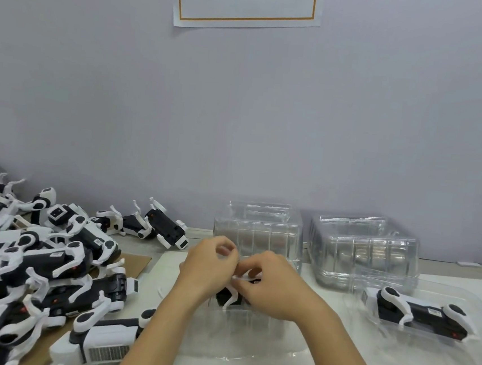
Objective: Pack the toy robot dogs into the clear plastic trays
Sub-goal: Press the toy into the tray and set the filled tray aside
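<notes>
A black-and-white toy robot dog [230, 296] sits in front of me over a clear plastic tray [248, 336]. Both hands cover most of it. My left hand [208, 267] curls round its upper left part, pinching a white leg. My right hand [271, 282] grips a white leg on the dog's right side. A second toy dog [421, 313] lies on its side in another clear tray [430, 347] at the right.
A big heap of loose toy dogs [35, 262] covers the left of the table, partly on brown cardboard [135, 263]. Two stacks of clear trays [258, 231] [365, 250] stand against the wall. A paper sign [245, 0] hangs above.
</notes>
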Demonstrator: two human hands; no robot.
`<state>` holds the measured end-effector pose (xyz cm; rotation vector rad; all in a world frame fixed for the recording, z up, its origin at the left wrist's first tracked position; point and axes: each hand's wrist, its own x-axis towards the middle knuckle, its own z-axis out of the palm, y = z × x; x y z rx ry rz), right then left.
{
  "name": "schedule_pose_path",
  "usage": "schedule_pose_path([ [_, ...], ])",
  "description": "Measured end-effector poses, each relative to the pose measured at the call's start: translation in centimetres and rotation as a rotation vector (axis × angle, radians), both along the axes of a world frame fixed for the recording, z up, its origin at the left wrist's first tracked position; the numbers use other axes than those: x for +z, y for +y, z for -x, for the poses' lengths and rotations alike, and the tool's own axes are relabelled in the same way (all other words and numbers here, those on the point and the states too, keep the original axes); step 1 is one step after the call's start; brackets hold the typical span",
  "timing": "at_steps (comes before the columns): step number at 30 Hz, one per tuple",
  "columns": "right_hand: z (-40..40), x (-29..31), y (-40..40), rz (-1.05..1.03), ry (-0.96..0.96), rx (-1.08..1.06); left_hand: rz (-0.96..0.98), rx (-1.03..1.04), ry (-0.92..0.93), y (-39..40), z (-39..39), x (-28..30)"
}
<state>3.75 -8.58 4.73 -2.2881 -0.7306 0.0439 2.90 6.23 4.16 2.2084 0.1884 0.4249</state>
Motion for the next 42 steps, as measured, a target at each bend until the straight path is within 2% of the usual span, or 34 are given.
schedule_pose_path([
  [4, -0.9, 0.6, -1.3, -0.253, -0.108, -0.181, -0.142, -0.167, -0.084, 0.3, 0.1, 0.4],
  [7, -1.5, 1.2, -2.8, -0.435, -0.16, -0.279, -0.297, -0.354, 0.101, 0.7, 0.8, 1.1],
  [9, -1.7, 1.4, -3.4, -0.508, -0.156, -0.299, -0.352, -0.385, 0.265, 0.6, 1.5, 1.7],
  [11, -1.7, 1.3, -3.6, -0.53, -0.15, -0.31, -0.43, -0.395, 0.337, 0.2, 1.9, 1.9],
  [15, -1.7, 0.9, -3.5, -0.519, -0.137, -0.314, -0.581, -0.408, 0.346, -0.4, 2.0, 1.6],
  [21, -2.0, 0.3, -3.6, -0.455, -0.097, -0.363, -0.603, -0.387, 0.301, -0.9, 2.1, 1.4],
  [28, -1.9, 1.6, -4.8, -0.588, -0.082, -0.42, -0.598, -0.394, 0.133, -1.7, 2.4, 3.0],
  [31, -1.6, 2.8, -5.3, -0.663, -0.062, -0.404, -0.595, -0.359, -0.008, -1.8, 2.9, 4.3],
  [37, -0.5, 5.0, -5.7, -0.726, -0.092, -0.258, -0.757, -0.161, -0.393, -2.4, 3.8, 6.7],
  [42, 0.2, 5.9, -5.9, -0.803, -0.163, -0.22, -0.779, -0.113, -0.51, -2.9, 4.2, 7.3],
])
